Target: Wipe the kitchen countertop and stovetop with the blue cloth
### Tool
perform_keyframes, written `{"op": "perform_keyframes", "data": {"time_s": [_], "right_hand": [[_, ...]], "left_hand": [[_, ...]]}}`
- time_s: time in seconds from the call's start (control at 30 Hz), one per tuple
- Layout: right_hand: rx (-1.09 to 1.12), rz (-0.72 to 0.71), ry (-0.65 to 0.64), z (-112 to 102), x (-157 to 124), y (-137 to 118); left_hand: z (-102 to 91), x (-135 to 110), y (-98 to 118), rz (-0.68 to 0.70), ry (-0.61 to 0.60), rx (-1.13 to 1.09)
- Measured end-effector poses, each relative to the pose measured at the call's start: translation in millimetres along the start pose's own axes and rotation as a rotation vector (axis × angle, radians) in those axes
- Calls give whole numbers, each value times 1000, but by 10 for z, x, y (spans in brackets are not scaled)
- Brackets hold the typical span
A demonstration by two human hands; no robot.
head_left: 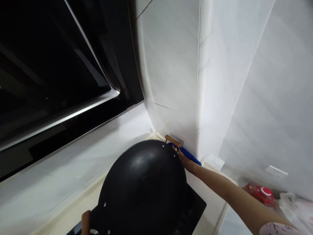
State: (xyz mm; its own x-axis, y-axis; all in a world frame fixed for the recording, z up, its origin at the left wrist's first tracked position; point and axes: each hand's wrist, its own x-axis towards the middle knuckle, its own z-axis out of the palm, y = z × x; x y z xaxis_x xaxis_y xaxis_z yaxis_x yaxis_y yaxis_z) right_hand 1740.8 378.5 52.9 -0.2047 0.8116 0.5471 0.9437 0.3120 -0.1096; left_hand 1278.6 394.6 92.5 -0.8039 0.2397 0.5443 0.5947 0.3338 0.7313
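A large black wok [144,176] fills the lower middle of the head view, over a black glass stovetop [198,204]. One wooden handle [85,222] shows at its near left, and another wooden handle [173,141] at its far right. My right hand [180,154] reaches in beside the far handle, its fingers curled at the wok's rim. They close on a blue piece [190,156] that looks like a cloth, which stretches along the wall behind the hand. The fingertips are small and partly hidden. My left hand is out of view.
A black range hood [105,107] hangs at the upper left. Pale walls [168,75] meet behind the wok. At the lower right are a container with a red lid [265,193], a plastic bag [293,205] and a wall socket [276,171].
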Motion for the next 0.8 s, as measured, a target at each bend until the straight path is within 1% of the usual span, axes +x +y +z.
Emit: {"op": "perform_keyframes", "data": {"time_s": [0.07,0.13,0.23,0.37,0.47,0.6,0.7,0.8], "right_hand": [[-50,11,-50,73,-53,22],[-71,18,-77,145,-112,45],[-105,27,-114,241,-231,20],[-114,41,-141,358,-447,-153],[-92,64,-150,409,-615,-264],[-57,156,-156,349,-837,-300],[-49,229,-164,217,-1059,-361],[-47,226,-177,56,-1309,-482]], "left_hand": [[-77,-83,-1,-3,-16,-7],[-92,-119,31,-5,-35,-21],[-12,-105,144,-3,-61,-56],[135,-4,311,6,-77,-106],[184,107,349,16,-79,-128],[175,227,309,41,-93,-145],[170,245,295,56,-112,-169],[183,227,303,67,-134,-205]]}}
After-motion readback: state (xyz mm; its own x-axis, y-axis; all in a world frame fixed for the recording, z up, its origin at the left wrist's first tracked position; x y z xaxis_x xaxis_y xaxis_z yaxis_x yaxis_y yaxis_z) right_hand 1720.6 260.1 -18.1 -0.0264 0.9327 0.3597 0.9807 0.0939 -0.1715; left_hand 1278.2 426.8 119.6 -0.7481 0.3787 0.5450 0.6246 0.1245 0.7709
